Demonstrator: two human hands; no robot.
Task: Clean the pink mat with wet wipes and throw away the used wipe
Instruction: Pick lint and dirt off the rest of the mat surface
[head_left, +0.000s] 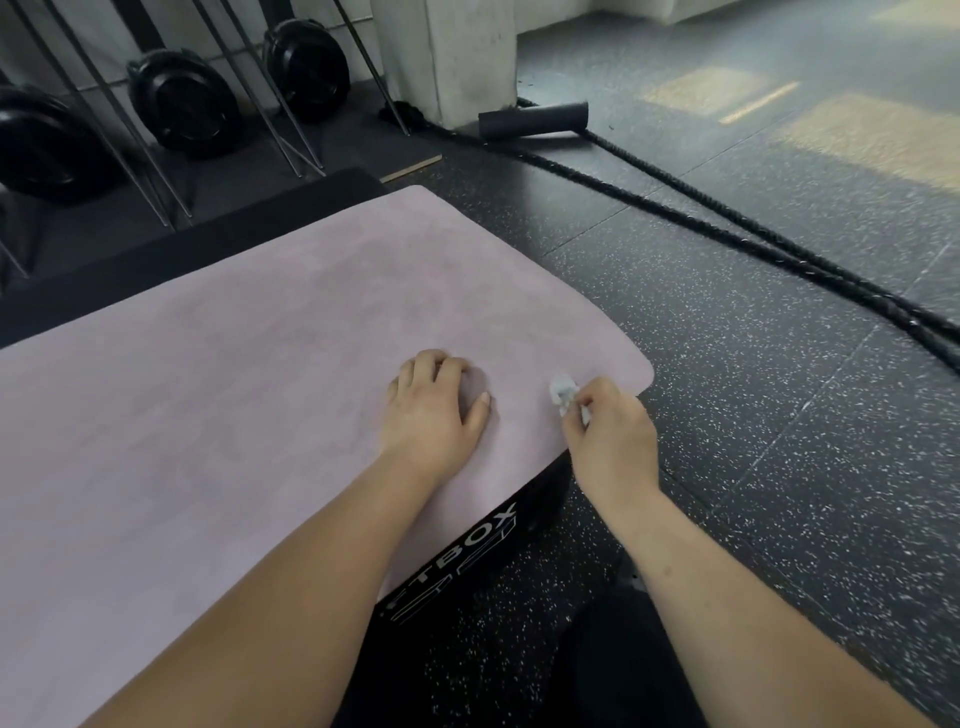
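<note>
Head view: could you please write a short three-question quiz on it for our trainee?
1. Which hand pinches the wipe?
2. True or false: the left hand rests on the mat.
3. The wipe is nearest which part of the mat? A) its far edge B) its right corner C) its middle

Key: 1. The right hand. 2. True. 3. B.
</note>
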